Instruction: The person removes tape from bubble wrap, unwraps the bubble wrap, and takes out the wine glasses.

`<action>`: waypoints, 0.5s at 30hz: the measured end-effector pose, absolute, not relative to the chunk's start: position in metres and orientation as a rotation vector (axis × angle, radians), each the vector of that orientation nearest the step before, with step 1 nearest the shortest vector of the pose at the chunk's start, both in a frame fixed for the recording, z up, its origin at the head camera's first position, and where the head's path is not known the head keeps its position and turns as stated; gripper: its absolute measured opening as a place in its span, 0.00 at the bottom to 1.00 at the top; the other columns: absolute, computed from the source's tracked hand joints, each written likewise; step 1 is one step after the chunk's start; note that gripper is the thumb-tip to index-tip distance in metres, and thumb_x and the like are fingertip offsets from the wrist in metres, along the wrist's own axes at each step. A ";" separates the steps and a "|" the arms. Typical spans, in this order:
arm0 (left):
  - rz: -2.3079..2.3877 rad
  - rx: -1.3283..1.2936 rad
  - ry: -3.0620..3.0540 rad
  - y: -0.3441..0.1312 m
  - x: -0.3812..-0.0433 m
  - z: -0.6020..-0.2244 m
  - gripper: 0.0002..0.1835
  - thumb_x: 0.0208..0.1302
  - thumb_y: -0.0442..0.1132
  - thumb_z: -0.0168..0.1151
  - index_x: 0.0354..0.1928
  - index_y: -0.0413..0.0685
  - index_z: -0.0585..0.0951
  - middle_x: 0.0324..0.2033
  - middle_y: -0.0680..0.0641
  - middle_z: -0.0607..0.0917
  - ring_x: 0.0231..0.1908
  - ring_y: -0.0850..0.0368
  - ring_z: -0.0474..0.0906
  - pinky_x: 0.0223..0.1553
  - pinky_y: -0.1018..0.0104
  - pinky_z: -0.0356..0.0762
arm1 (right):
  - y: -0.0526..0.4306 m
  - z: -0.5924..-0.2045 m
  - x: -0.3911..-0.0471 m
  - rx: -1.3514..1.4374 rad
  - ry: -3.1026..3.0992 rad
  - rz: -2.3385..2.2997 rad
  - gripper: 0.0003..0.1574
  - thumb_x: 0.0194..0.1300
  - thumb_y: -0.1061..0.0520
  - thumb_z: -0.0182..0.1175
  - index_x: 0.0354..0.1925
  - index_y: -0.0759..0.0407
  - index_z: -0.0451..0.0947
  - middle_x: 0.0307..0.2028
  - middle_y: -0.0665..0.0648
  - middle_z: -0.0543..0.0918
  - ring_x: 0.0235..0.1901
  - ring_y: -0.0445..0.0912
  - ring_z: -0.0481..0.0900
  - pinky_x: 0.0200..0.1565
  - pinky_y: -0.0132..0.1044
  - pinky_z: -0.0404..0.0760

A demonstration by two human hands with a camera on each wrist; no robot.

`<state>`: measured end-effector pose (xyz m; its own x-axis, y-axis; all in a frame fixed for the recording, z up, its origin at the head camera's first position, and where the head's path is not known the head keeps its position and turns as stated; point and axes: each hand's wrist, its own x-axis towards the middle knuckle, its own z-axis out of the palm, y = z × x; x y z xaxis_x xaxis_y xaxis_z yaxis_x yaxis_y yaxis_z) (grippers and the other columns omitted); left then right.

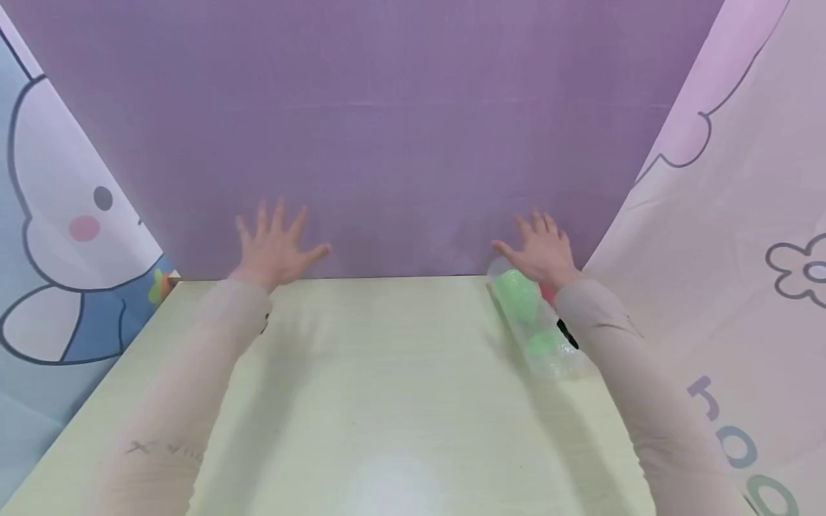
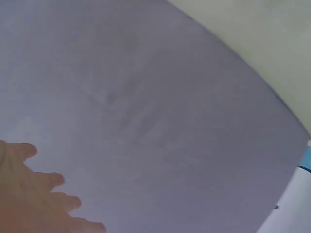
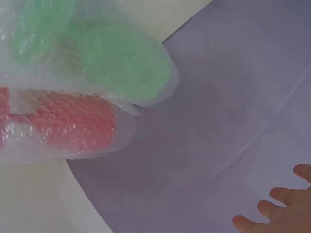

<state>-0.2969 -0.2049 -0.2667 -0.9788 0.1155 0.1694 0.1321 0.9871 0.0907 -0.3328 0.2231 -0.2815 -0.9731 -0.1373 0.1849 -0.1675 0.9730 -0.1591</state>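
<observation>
My left hand (image 1: 274, 249) is raised over the far left of the table, its fingers spread and straight, holding nothing. On the other side my right hand (image 1: 542, 249) is held out the same way, fingers apart. Below and beside the right hand lies a bubble-wrapped bundle with green parts (image 1: 519, 297). The right wrist view shows the green piece (image 3: 124, 60) and a red piece (image 3: 77, 121), both wrapped in clear bubble wrap. Much of the red piece is hidden by the right hand and sleeve in the head view. What the wrapped things are, I cannot tell.
The pale table (image 1: 387, 373) ends at a purple backdrop (image 1: 400, 143) along its far edge. Printed curtains hang at both sides, a cartoon character (image 1: 84, 193) on the left and a flower outline (image 1: 790, 271) on the right. A small black object (image 1: 567, 334) shows beside the right sleeve.
</observation>
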 end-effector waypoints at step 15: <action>-0.613 -0.297 -2.736 -0.176 -0.222 -0.272 0.35 0.65 0.54 0.49 0.67 0.40 0.59 0.65 0.36 0.62 0.65 0.38 0.55 0.62 0.40 0.56 | 0.233 -0.296 -0.270 0.481 -2.746 0.530 0.36 0.67 0.39 0.45 0.59 0.65 0.66 0.57 0.65 0.71 0.44 0.56 0.75 0.50 0.54 0.72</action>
